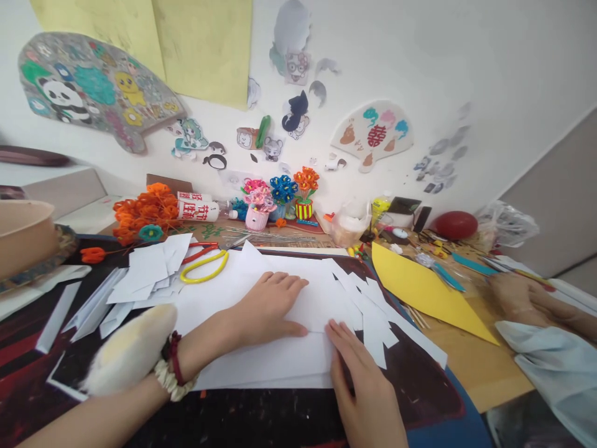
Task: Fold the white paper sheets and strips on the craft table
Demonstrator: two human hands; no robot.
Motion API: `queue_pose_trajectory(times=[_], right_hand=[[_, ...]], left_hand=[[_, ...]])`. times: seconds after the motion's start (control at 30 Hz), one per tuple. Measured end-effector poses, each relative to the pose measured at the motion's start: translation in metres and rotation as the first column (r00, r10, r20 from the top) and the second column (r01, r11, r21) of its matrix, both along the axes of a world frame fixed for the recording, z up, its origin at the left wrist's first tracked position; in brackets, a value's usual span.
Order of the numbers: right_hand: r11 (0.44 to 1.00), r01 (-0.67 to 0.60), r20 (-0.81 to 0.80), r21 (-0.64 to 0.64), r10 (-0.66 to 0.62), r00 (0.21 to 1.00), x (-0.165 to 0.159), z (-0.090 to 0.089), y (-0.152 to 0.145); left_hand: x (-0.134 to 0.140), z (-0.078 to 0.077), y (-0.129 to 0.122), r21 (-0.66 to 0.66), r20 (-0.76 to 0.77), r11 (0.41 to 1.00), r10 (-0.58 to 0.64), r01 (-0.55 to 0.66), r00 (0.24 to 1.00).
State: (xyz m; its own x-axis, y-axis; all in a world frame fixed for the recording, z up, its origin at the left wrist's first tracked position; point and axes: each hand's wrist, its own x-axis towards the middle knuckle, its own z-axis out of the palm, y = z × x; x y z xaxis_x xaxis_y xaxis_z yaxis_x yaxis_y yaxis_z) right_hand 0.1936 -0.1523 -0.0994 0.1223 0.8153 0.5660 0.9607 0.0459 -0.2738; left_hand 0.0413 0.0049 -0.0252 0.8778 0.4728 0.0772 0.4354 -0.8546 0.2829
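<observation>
A white sheet of paper [321,302] lies before me on other white sheets, with an edge or fold running across it. My left hand [270,305] rests palm down on it, fingers extended and thumb apart. Just to the right, my right hand [361,379] lays its stretched fingertips on the paper near that edge. Cut white paper pieces [375,317] are scattered right of the sheet. More paper pieces [147,270] are piled on the left, beside yellow-handled scissors [205,267] and a red-handled tool [200,252]. Folded paper strips [96,305] lie farther left.
A fluffy white object [133,348] is beside my left forearm. Yellow paper [429,292] lies to the right, near another person's hand [527,302] and pale sleeve [555,367]. Orange craft flowers [140,214] and small flower pots [259,218] line the back.
</observation>
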Motion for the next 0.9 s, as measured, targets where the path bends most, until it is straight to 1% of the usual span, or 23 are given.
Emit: queue_pose_trajectory(times=[0.13,0.3,0.37,0.47,0.57,0.73,0.8,0.9], right_hand=[[0.999,0.001,0.059,0.042,-0.003,0.998,0.005,-0.006,-0.002],[0.993,0.084,0.051,0.088,-0.089,0.995,0.004,-0.006,-0.006],[0.991,0.066,0.054,0.117,-0.073,0.996,0.003,-0.004,-0.007],[0.989,0.004,0.059,0.146,-0.013,0.998,0.002,-0.003,-0.006],[0.990,-0.043,0.047,0.131,0.037,0.998,0.001,-0.004,-0.005],[0.996,-0.027,0.036,0.086,0.024,0.999,0.003,-0.008,-0.003],[0.997,-0.042,0.072,0.059,0.037,0.997,0.006,-0.010,-0.003],[0.993,-0.118,0.170,0.022,0.113,0.979,0.013,-0.012,-0.002]], left_hand=[[-0.001,-0.008,0.004,-0.036,0.079,0.999,0.028,-0.025,0.997],[-0.003,-0.011,0.005,-0.070,0.069,0.996,0.058,-0.054,0.996],[-0.002,-0.012,0.005,-0.073,0.060,0.996,0.065,-0.061,0.996],[-0.001,-0.012,0.005,-0.075,0.061,0.995,0.074,-0.069,0.995],[-0.001,-0.012,0.006,-0.083,0.055,0.993,0.090,-0.085,0.994],[0.000,-0.010,0.007,-0.079,0.042,0.991,0.114,-0.111,0.993],[0.000,-0.010,0.007,-0.072,0.039,0.992,0.109,-0.106,0.993],[-0.001,-0.010,0.007,-0.066,0.038,0.993,0.096,-0.094,0.995]])
